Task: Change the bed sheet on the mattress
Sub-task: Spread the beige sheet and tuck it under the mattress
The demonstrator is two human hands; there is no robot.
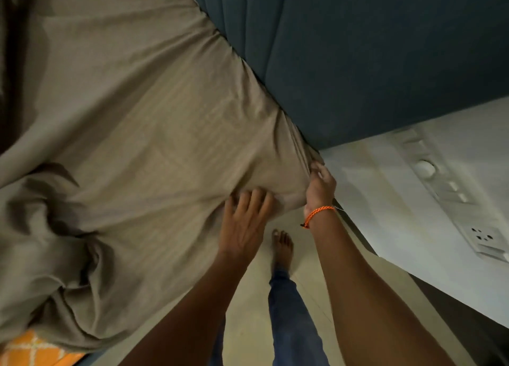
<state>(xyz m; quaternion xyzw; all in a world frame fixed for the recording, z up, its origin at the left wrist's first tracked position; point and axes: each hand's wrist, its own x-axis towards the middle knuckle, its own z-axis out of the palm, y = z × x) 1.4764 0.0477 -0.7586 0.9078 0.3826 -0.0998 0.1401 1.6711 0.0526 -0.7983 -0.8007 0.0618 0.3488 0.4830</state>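
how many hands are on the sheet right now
2. The left hand presses flat on the tan sheet near the mattress corner; the right hand grips the sheet's corner edge beside the blue headboard.

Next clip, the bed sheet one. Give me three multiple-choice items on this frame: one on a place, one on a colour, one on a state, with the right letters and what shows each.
1. Where is the right hand?
A. at the sheet's corner by the headboard
B. on the switch panel
C. on the floor

2. What colour is the wristband?
A. green
B. orange
C. white

3. How does the left hand lie?
A. fist in the air
B. fingers spread, pressing the beige bed sheet
C. holding a pillow

Answers: 1 A, its fingers grip the sheet where it meets the blue headboard; 2 B, an orange braided band circles the right wrist; 3 B, straight fingers rest on the cloth.
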